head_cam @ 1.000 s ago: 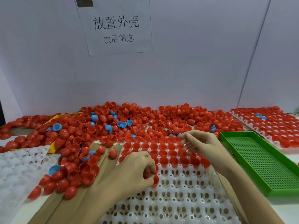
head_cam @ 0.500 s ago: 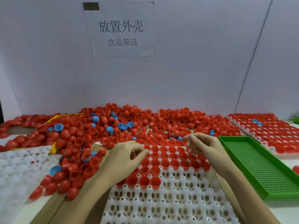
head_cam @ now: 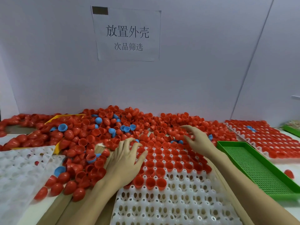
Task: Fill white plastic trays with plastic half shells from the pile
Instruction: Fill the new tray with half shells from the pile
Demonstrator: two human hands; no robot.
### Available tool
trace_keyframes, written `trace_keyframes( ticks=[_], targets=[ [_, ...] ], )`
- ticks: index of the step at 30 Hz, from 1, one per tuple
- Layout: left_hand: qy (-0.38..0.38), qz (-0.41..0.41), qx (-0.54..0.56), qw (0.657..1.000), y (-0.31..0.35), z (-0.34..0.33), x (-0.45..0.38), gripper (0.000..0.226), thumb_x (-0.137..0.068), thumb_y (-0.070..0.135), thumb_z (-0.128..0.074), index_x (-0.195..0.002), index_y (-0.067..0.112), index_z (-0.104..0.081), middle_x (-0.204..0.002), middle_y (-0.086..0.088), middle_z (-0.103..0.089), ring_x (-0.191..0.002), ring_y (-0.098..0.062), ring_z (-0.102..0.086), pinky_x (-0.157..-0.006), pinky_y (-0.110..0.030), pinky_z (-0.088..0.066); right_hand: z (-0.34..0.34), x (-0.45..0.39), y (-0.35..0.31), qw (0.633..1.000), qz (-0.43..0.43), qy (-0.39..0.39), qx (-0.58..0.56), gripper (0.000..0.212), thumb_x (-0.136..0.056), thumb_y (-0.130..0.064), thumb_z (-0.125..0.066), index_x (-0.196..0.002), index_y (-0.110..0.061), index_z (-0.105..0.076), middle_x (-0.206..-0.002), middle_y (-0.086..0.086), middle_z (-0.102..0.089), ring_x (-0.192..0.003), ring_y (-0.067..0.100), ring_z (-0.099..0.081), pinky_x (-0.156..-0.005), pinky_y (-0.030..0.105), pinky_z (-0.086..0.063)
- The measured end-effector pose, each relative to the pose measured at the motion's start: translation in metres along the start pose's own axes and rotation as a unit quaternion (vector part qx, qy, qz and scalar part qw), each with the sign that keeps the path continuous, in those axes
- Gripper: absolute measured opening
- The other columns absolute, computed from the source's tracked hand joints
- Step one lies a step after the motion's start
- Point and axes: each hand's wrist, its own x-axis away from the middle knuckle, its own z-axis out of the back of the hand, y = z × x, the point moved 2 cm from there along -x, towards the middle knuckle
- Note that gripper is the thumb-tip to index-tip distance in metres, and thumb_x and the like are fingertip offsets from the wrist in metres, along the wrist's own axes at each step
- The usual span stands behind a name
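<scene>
Grey partition w/ paper sign behind tabletop; shell pile (head_cam: 113,127) runs along far edge, just beyond white tray (head_cam: 170,192), whose far rows are filled. Left hand (head_cam: 125,161) and right hand (head_cam: 197,140) both fingers spread, holding nothing, at the pile's near edge, w/ right reaching deeper.

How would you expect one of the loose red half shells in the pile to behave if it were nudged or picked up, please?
A red half shell lying alone by the green tray looks thin and hollow, so probably light. Its rounded dome suggests it would rock or roll when nudged. The pile lies loosely heaped, so pushing one shell likely shifts its neighbours.
</scene>
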Motion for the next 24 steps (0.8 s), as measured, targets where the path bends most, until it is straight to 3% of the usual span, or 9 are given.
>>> trace_keyframes(
  ticks=[4, 7, 11, 14, 17, 19, 21, 24],
  targets=[
    [-0.006, -0.001, -0.017, 1.0, 0.0, 0.002, 0.001, 0.05, -0.101, 0.067, -0.027, -0.133, 0.037, -0.051, -0.153, 0.011, -0.026, -0.141, -0.011, -0.029, -0.114, -0.04, -0.034, -0.017, -0.034, -0.009, 0.991, 0.019, -0.103, 0.08, 0.058, -0.102, -0.018, -0.066, -0.156, -0.025, -0.047, -0.162, 0.004, -0.045, -0.148, 0.024, -0.043, -0.123, 0.04, -0.034],
    [0.003, -0.009, -0.024, 1.0, 0.001, 0.004, 0.002, 0.048, -0.102, 0.065, -0.029, -0.13, 0.035, -0.054, -0.153, 0.008, -0.028, -0.141, -0.012, -0.029, -0.114, -0.038, -0.033, -0.023, -0.045, -0.005, 0.987, -0.008, -0.114, 0.112, 0.049, -0.097, -0.011, -0.073, -0.144, -0.018, -0.062, -0.147, 0.007, -0.062, -0.135, 0.027, -0.058, -0.115, 0.041, -0.046],
    [0.014, -0.014, -0.034, 0.999, 0.001, 0.004, 0.004, 0.047, -0.102, 0.064, -0.029, -0.124, 0.035, -0.057, -0.149, 0.008, -0.032, -0.138, -0.013, -0.029, -0.11, -0.037, -0.036, -0.013, -0.041, -0.012, 0.999, 0.005, -0.02, 0.025, 0.031, -0.097, -0.013, -0.074, -0.128, -0.012, -0.073, -0.127, 0.006, -0.074, -0.116, 0.021, -0.069, -0.104, 0.037, -0.055],
    [0.076, -0.037, -0.029, 0.996, 0.007, 0.01, 0.006, 0.036, -0.102, 0.055, -0.044, -0.117, 0.029, -0.064, -0.141, 0.005, -0.042, -0.128, -0.016, -0.038, -0.1, -0.034, -0.044, 0.002, -0.02, -0.023, 0.988, -0.01, -0.001, -0.155, 0.026, -0.099, -0.02, -0.072, -0.124, -0.018, -0.074, -0.116, 0.0, -0.076, -0.106, 0.015, -0.073, -0.096, 0.034, -0.061],
    [0.143, -0.111, -0.023, 0.983, 0.02, 0.021, 0.007, 0.027, -0.102, 0.04, -0.054, -0.116, 0.022, -0.068, -0.126, 0.006, -0.057, -0.12, -0.015, -0.051, -0.1, -0.033, -0.046, 0.012, 0.011, -0.037, 0.91, -0.045, -0.116, -0.395, 0.027, -0.098, -0.029, -0.07, -0.123, -0.021, -0.077, -0.116, 0.003, -0.079, -0.108, 0.021, -0.076, -0.086, 0.026, -0.062],
    [0.152, -0.127, 0.055, 0.979, 0.033, 0.03, 0.008, 0.027, -0.101, 0.039, -0.056, -0.122, 0.025, -0.065, -0.121, 0.015, -0.057, -0.115, -0.003, -0.054, -0.098, -0.021, -0.046, 0.014, 0.029, -0.044, 0.845, -0.057, -0.191, -0.496, 0.031, -0.098, -0.027, -0.069, -0.126, -0.016, -0.076, -0.121, 0.013, -0.076, -0.107, 0.024, -0.075, -0.088, 0.025, -0.061],
    [0.12, -0.117, 0.183, 0.969, 0.047, 0.034, 0.012, 0.031, -0.099, 0.044, -0.061, -0.128, 0.032, -0.061, -0.122, 0.025, -0.057, -0.115, 0.005, -0.058, -0.095, -0.009, -0.045, 0.011, 0.043, -0.05, 0.801, -0.043, -0.248, -0.543, 0.033, -0.102, -0.022, -0.066, -0.132, -0.008, -0.071, -0.123, 0.022, -0.073, -0.099, 0.019, -0.075, -0.087, 0.024, -0.061],
    [0.057, -0.104, 0.306, 0.945, 0.067, 0.031, 0.018, 0.038, -0.094, 0.047, -0.069, -0.13, 0.044, -0.059, -0.124, 0.025, -0.061, -0.114, 0.004, -0.062, -0.094, -0.012, -0.05, 0.006, 0.056, -0.055, 0.773, -0.016, -0.301, -0.558, 0.036, -0.104, -0.019, -0.064, -0.136, -0.002, -0.067, -0.12, 0.018, -0.073, -0.093, 0.012, -0.074, -0.085, 0.02, -0.06]
  ],
)
